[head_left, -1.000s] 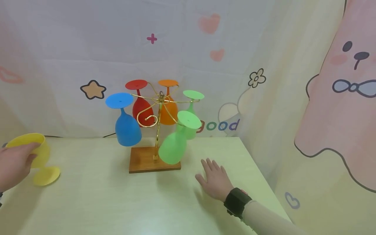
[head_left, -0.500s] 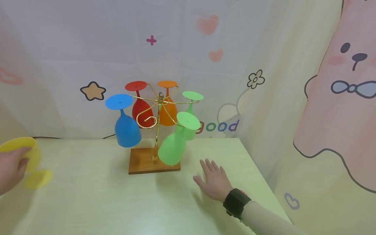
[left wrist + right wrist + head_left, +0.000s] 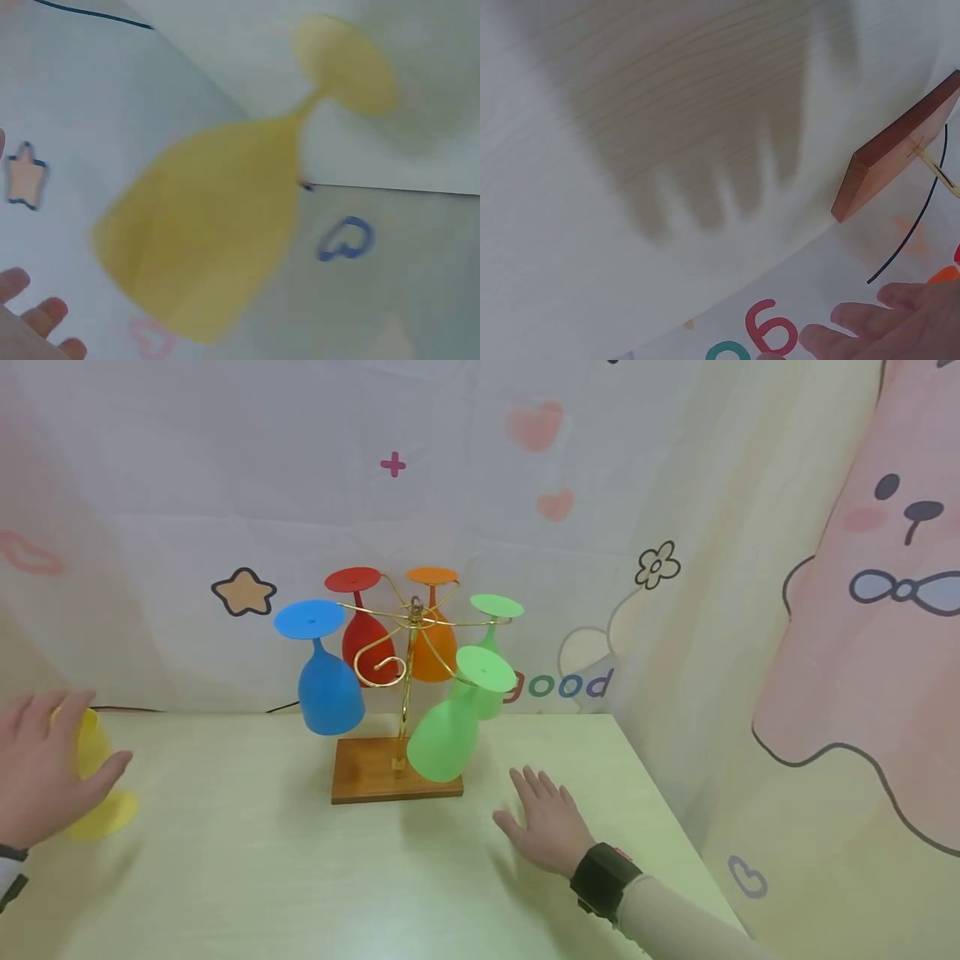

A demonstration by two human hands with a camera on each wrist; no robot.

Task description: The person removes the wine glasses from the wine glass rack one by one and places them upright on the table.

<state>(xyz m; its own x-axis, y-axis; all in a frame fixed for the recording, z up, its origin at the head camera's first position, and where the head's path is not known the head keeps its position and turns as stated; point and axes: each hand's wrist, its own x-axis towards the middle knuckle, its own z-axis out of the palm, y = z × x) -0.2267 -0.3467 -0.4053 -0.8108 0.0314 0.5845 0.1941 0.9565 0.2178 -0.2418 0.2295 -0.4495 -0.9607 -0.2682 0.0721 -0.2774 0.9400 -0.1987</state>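
Observation:
A yellow plastic goblet [image 3: 92,745] stands upright on the table at the far left of the head view. My left hand [image 3: 41,768] is in front of it, fingers spread and thumb out, covering part of the bowl. In the left wrist view the goblet [image 3: 202,225] is blurred, and the left fingertips [image 3: 51,315] show apart from its bowl. My right hand [image 3: 547,827] is held flat over the right side of the table, fingers straight, holding nothing. Its fingers [image 3: 870,322] also appear in the right wrist view, with their shadow on the tabletop.
Mid-table stands a gold wire rack [image 3: 406,706] on a wooden base [image 3: 360,781]. Upside-down goblets hang from it: blue [image 3: 330,697], red [image 3: 367,647], orange [image 3: 435,647] and two green ones, the nearer green goblet [image 3: 442,739] in front. A printed curtain [image 3: 465,485] rises behind.
My left hand gripped the yellow goblet by its bowl and shifted it slightly left; now the hand has let go and its fingers have spread. The right hand stays in place.

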